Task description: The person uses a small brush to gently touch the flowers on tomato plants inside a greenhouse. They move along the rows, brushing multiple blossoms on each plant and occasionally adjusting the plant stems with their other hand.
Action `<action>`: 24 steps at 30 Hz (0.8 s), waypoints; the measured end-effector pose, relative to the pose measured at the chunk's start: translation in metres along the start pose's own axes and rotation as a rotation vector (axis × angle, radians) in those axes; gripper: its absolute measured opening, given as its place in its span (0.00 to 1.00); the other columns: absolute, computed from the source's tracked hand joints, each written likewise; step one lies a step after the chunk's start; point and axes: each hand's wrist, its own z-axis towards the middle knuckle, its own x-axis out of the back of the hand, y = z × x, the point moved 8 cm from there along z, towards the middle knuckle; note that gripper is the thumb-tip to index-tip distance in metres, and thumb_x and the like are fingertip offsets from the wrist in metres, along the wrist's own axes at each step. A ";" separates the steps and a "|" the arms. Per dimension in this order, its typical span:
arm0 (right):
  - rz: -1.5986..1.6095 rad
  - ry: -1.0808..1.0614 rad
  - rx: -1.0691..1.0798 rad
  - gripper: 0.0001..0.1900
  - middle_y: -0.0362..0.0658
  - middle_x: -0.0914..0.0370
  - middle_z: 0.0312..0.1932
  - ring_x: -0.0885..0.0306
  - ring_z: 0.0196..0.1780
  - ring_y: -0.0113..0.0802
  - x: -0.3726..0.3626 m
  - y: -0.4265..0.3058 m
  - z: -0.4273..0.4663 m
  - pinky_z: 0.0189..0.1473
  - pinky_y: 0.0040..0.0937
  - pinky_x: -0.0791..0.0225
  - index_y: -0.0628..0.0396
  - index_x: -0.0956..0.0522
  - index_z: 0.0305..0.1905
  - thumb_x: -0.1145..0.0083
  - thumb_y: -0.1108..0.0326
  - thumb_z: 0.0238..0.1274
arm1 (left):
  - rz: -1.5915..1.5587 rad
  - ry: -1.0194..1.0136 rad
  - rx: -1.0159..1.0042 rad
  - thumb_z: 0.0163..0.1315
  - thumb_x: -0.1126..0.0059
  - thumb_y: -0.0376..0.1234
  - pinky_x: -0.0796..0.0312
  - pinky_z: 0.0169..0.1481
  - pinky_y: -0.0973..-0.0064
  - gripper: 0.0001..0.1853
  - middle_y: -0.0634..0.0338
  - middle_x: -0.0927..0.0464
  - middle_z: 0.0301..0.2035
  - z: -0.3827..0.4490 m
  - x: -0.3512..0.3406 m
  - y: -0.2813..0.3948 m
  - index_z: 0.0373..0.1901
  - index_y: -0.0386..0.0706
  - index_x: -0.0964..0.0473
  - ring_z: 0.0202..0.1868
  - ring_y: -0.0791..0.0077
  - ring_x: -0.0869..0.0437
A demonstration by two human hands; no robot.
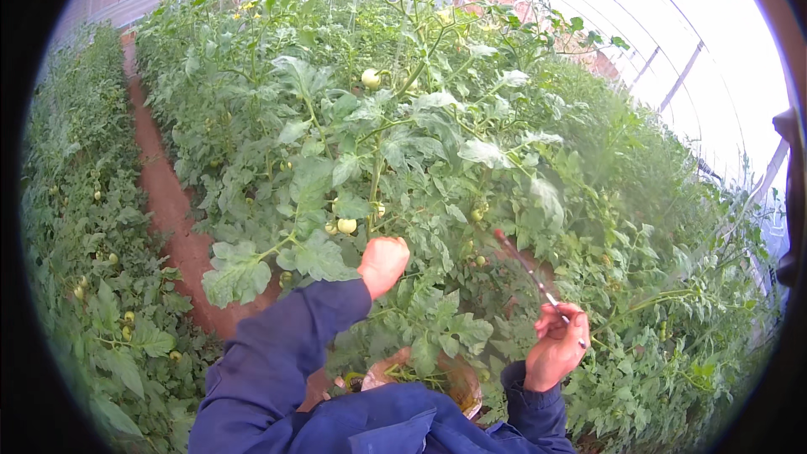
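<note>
My left hand (384,265) is curled into a fist against a tomato plant, its back towards me. A green tomato stem (374,186) runs down to the top of this fist. The fingers are hidden, so whether they grip the stem cannot be told. Just above the fist hangs a pale green tomato (347,226), close to a broad leaf (320,256). Between the thumb and fingers of my right hand (558,347) is a thin brush-like stick (533,277), dark with light bands. Its reddish tip points up and left, in front of the foliage.
At my waist, an open bag (466,384) with plant cuttings is partly covered by my blue clothing. A reddish dirt path (161,183) runs between the rows on the left. More tomato plants (681,246) crowd the right, under the greenhouse's plastic cover (712,31).
</note>
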 end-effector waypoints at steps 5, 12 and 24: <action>0.049 0.141 0.323 0.25 0.52 0.16 0.38 0.24 0.31 0.29 0.022 -0.048 0.064 0.32 0.24 0.35 0.65 0.23 0.49 0.57 0.49 0.86 | -0.645 -0.252 -0.533 0.56 0.37 0.29 0.20 0.30 0.55 0.17 0.51 0.18 0.23 -0.076 0.115 0.060 0.48 0.38 0.24 0.29 0.50 0.11; -0.122 -0.024 0.980 0.35 0.54 0.17 0.42 0.23 0.39 0.36 -0.045 -0.170 0.122 0.38 0.31 0.31 0.64 0.20 0.49 0.68 0.40 0.86 | -0.950 -0.438 -0.537 0.69 0.35 0.37 0.18 0.45 0.59 0.33 0.50 0.14 0.46 -0.124 0.195 0.033 0.76 0.50 0.32 0.42 0.51 0.11; -0.176 -0.805 0.731 0.11 0.46 0.13 0.40 0.16 0.41 0.27 -0.190 -0.198 0.163 0.41 0.23 0.28 0.66 0.16 0.51 0.43 0.69 0.79 | -0.894 -0.453 -0.022 0.65 0.31 0.38 0.18 0.49 0.62 0.26 0.52 0.12 0.47 -0.199 0.134 0.006 0.65 0.45 0.22 0.43 0.54 0.10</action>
